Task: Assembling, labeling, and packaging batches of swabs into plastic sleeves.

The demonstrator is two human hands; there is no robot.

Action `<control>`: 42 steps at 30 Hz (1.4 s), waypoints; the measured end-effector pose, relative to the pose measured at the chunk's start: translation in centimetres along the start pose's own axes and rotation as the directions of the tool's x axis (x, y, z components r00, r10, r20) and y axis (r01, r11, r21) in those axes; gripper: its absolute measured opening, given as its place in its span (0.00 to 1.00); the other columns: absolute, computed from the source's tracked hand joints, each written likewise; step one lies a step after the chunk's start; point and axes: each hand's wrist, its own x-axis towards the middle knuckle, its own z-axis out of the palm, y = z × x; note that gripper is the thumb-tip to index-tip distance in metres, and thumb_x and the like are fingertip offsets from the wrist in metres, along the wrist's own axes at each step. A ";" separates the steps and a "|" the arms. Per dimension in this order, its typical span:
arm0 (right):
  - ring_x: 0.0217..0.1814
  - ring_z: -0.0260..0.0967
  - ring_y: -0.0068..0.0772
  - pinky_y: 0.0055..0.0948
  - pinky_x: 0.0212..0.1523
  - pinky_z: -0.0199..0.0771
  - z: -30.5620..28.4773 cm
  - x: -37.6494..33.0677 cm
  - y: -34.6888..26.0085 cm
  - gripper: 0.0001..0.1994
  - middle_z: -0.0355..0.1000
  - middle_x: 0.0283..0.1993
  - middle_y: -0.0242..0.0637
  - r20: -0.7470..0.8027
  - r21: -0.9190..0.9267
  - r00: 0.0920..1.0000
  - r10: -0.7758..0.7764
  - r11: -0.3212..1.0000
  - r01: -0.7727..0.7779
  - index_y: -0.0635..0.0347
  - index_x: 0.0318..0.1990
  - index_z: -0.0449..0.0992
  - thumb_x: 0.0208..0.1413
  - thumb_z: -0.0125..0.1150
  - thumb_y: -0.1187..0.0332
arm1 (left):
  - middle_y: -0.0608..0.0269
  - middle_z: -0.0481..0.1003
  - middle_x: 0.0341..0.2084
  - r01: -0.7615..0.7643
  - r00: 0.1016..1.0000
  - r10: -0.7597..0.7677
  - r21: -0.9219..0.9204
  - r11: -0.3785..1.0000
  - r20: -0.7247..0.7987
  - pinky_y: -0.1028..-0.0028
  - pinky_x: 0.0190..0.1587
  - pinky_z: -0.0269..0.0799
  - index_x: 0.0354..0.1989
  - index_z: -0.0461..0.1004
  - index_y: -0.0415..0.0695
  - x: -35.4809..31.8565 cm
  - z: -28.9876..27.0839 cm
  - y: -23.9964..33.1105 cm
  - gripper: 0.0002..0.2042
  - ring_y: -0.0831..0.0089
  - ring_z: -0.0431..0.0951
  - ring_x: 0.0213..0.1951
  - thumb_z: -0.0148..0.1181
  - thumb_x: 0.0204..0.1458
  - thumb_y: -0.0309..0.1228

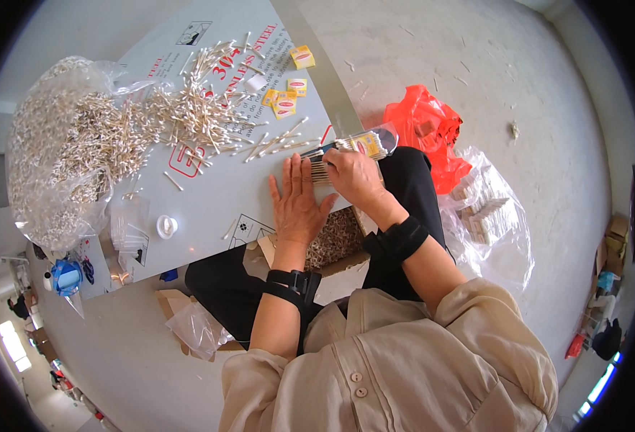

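Note:
My left hand (296, 205) lies palm down at the table's edge, fingers stretched out and slightly apart. Its fingertips reach a neat row of cotton swabs (319, 173) lying side by side. Against the other end of that row is my right hand (356, 176), its fingers curled in a pinch; what they grip is hidden beneath them. Just beyond its knuckles lies a clear plastic pack (386, 137) of swabs with a yellow label card (366, 145). Several loose swabs (278, 142) are scattered beyond my left fingertips.
A big clear bag (40, 158) spills a heap of swabs (188, 119) across the metal-sheet table (166, 241). Yellow cards (284, 105) and a small white tub (166, 227) lie there too. Below my hands stands a carton (340, 241); at right are a red bag (425, 126) and clear bag (508, 237).

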 end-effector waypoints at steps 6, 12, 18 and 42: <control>0.36 0.73 0.51 0.42 0.37 0.74 0.6 3.0 0.7 0.04 0.72 0.32 0.43 -0.224 0.061 0.963 -0.148 0.984 0.165 0.59 0.33 0.79 0.53 0.59 0.72 | 0.55 0.47 0.72 -0.003 1.000 0.003 -0.020 1.000 -0.005 0.47 0.71 0.34 0.71 0.48 0.42 -0.1 0.1 0.1 0.43 0.59 0.43 0.74 0.58 0.53 0.53; 0.37 0.73 0.49 0.41 0.38 0.74 0.8 4.6 1.4 0.04 0.72 0.34 0.42 -0.155 0.049 0.970 -0.185 0.980 0.195 0.59 0.32 0.79 0.52 0.59 0.73 | 0.53 0.47 0.72 -0.010 1.000 0.009 -0.036 0.999 -0.008 0.46 0.71 0.32 0.71 0.49 0.41 -0.1 0.3 0.0 0.43 0.59 0.42 0.74 0.56 0.53 0.54; 0.38 0.73 0.50 0.41 0.38 0.74 0.5 3.3 1.3 0.05 0.73 0.35 0.42 -0.156 0.094 0.976 -0.152 0.981 0.167 0.58 0.33 0.79 0.50 0.58 0.75 | 0.54 0.47 0.72 0.000 1.000 0.000 -0.036 0.999 -0.002 0.46 0.71 0.32 0.71 0.49 0.41 -0.1 0.1 -0.1 0.43 0.59 0.42 0.74 0.56 0.54 0.54; 0.38 0.74 0.48 0.41 0.37 0.74 0.5 3.2 0.8 0.05 0.73 0.35 0.39 -0.157 0.017 0.971 -0.179 0.983 0.184 0.54 0.35 0.81 0.51 0.61 0.71 | 0.54 0.48 0.72 -0.015 0.999 0.012 -0.042 0.999 -0.053 0.46 0.70 0.35 0.71 0.50 0.41 -0.2 0.4 -0.1 0.43 0.57 0.45 0.73 0.59 0.52 0.52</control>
